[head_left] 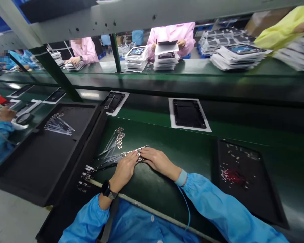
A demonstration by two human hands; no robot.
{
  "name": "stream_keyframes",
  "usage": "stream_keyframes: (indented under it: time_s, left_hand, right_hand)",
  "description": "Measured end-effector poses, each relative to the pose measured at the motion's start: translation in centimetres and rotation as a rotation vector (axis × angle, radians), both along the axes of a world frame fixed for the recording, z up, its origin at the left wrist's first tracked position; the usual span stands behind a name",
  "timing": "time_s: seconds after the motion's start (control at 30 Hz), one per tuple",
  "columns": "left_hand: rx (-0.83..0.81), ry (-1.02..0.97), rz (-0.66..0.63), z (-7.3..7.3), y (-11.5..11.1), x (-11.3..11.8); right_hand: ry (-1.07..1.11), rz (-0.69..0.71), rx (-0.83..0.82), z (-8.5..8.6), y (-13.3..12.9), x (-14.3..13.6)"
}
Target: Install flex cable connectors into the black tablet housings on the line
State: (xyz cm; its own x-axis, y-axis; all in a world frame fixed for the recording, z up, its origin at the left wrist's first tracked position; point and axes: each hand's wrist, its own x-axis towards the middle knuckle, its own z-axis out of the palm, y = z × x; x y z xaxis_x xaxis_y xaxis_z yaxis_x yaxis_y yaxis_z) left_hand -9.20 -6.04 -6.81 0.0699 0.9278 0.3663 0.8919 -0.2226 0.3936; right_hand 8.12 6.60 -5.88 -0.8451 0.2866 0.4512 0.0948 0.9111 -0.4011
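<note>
A bundle of thin flex strips with small metallic ends (126, 154) lies on the green bench top. My left hand (124, 166), with a dark watch at the wrist, has its fingers closed together on the bundle's right part. From the right, my right hand (158, 161) touches the same end, fingers pressed together, its fingertips meeting those of my left hand. Another fan of flex strips (114, 142) rests just behind the bundle. Small metallic parts (87, 173) are grouped on the black surface left of my left wrist.
A black foam tray (38, 158) with more strips stands at left. A dark tray (245, 179) with tiny parts is at right. Black panels on white sheets (171, 113) lie behind. Across the bench, people in pink (171, 33) work beside stacks (238, 57). A co-worker's hand is far left.
</note>
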Motion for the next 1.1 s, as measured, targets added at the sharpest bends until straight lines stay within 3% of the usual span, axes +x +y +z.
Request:
stream_keyframes:
  time_s: [0.13,0.33,0.57,0.7,0.9,1.1]
  left_hand:
    - [-0.005,-0.094,-0.004,0.3,0.2,-0.7]
    - [0.132,-0.023,0.067,0.9,-1.0,0.3]
    - [0.064,0.057,0.093,1.7,-2.1,1.3]
    - [0.068,0.106,0.083,1.9,-1.2,2.5]
    - [0.086,0.093,0.017,1.0,0.9,3.9]
    - [0.077,0.009,0.062,0.9,0.8,3.9]
  right_hand:
    - [0.118,-0.109,-0.034,-0.8,0.8,0.7]
    - [0.014,-0.081,0.039,-0.6,1.3,1.4]
    - [0.061,-0.026,0.161,0.3,-0.3,2.5]
    - [0.083,0.030,0.220,-0.1,-0.6,2.6]
    - [0.055,0.076,0.173,-0.4,-0.4,2.0]
    - [0.011,0.114,0.147,0.0,0.0,1.9]
